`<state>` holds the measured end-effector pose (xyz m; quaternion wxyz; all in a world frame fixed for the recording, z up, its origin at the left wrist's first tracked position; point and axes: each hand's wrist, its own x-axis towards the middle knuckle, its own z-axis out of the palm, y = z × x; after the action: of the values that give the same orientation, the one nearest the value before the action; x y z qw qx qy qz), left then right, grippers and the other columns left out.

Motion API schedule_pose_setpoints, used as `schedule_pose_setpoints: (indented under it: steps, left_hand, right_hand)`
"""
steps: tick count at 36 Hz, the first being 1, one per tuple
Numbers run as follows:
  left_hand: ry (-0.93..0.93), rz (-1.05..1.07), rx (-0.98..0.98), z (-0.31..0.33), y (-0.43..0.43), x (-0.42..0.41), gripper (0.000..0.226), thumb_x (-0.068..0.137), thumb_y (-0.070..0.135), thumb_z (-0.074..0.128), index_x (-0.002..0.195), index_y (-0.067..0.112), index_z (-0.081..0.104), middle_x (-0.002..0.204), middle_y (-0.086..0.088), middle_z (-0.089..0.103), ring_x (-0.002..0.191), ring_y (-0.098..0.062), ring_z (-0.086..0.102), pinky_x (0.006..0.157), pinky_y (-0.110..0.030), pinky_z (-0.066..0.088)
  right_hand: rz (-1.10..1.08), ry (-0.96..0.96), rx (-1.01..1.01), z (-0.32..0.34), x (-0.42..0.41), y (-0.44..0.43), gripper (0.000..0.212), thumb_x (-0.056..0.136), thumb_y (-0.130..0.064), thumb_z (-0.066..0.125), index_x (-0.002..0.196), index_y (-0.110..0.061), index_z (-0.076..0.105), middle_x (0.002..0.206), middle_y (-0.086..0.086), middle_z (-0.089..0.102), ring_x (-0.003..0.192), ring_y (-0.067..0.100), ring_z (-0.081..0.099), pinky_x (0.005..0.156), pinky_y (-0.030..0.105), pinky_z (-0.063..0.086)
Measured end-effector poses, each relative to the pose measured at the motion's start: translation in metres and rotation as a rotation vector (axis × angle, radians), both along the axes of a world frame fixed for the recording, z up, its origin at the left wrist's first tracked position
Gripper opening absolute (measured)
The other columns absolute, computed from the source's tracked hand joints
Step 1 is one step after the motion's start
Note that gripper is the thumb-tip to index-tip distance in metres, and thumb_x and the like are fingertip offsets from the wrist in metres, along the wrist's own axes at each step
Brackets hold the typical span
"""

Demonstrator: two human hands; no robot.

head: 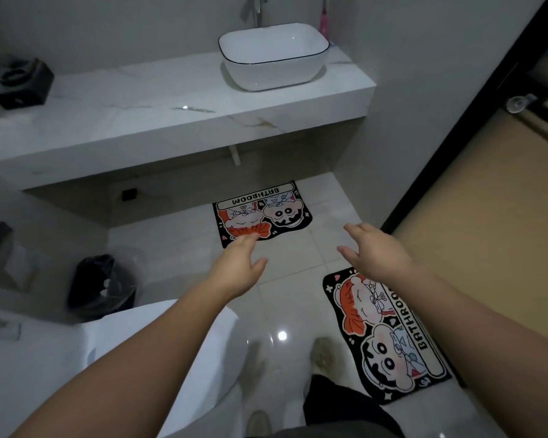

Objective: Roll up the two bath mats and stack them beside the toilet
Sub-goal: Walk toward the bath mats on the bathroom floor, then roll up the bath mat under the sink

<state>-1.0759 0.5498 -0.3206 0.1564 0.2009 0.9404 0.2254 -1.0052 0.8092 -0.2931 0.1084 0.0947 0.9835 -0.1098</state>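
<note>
Two black cartoon bath mats with the word BATHROOM lie flat on the pale tiled floor. The far mat (261, 213) sits under the vanity counter. The near mat (389, 336) lies by the door, partly behind my right forearm. My left hand (239, 268) is stretched forward, fingers apart and empty, its fingertips in front of the far mat's near edge. My right hand (375, 248) is also open and empty, above the floor between the two mats. The white toilet (60, 374) is at the lower left, under my left arm.
A marble vanity counter (140, 121) carries a white basin (274, 55) and a black box (23, 82). A black bin (103, 287) stands on the floor beyond the toilet. A dark-framed door (475, 153) is on the right. My feet (321, 354) stand on the tiles.
</note>
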Motion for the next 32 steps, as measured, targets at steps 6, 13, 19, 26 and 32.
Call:
schedule_pose_setpoints:
  steps: [6,13,19,26,32]
  left_hand:
    - [0.008,0.085,-0.006,-0.008,0.043,-0.031,0.058,0.094,0.034,0.049,0.146,0.017,0.031,0.148,-0.003,0.040,0.134,-0.020,0.040,0.110,-0.035,0.035]
    - [0.004,0.203,-0.003,-0.010,0.073,-0.063,0.057,0.093,0.035,0.050,0.145,0.019,0.033,0.146,-0.002,0.043,0.133,-0.018,0.041,0.108,-0.034,0.034]
    - [-0.004,0.240,0.005,-0.006,0.081,-0.091,0.055,0.092,0.035,0.052,0.142,0.020,0.036,0.143,-0.002,0.046,0.129,-0.019,0.044,0.106,-0.036,0.038]
    - [0.010,0.246,0.017,-0.006,0.076,-0.137,0.052,0.092,0.031,0.052,0.141,0.017,0.039,0.140,-0.004,0.048,0.127,-0.020,0.046,0.102,-0.032,0.037]
    - [0.010,0.224,0.026,-0.014,0.061,-0.206,0.053,0.092,0.032,0.052,0.141,0.016,0.038,0.143,-0.004,0.045,0.130,-0.021,0.044,0.105,-0.035,0.038]
  right_hand:
    - [0.014,-0.022,-0.056,-0.013,-0.047,0.050,0.057,0.095,-0.046,0.043,0.143,-0.016,0.034,0.141,0.007,0.045,0.121,0.029,0.050,0.094,0.042,0.046]
    - [0.062,-0.056,-0.110,-0.020,-0.099,0.090,0.060,0.095,-0.044,0.045,0.145,-0.014,0.032,0.146,0.009,0.041,0.129,0.027,0.044,0.102,0.037,0.038]
    - [0.065,-0.060,-0.162,-0.019,-0.140,0.098,0.059,0.095,-0.041,0.046,0.145,-0.013,0.033,0.147,0.010,0.040,0.131,0.028,0.042,0.103,0.036,0.037]
    - [0.058,-0.081,-0.187,-0.021,-0.187,0.091,0.057,0.096,-0.039,0.046,0.145,-0.013,0.032,0.148,0.009,0.039,0.133,0.026,0.039,0.105,0.035,0.035]
    - [0.073,-0.086,-0.157,-0.025,-0.251,0.072,0.057,0.096,-0.038,0.046,0.145,-0.013,0.032,0.147,0.010,0.041,0.132,0.028,0.041,0.103,0.035,0.036]
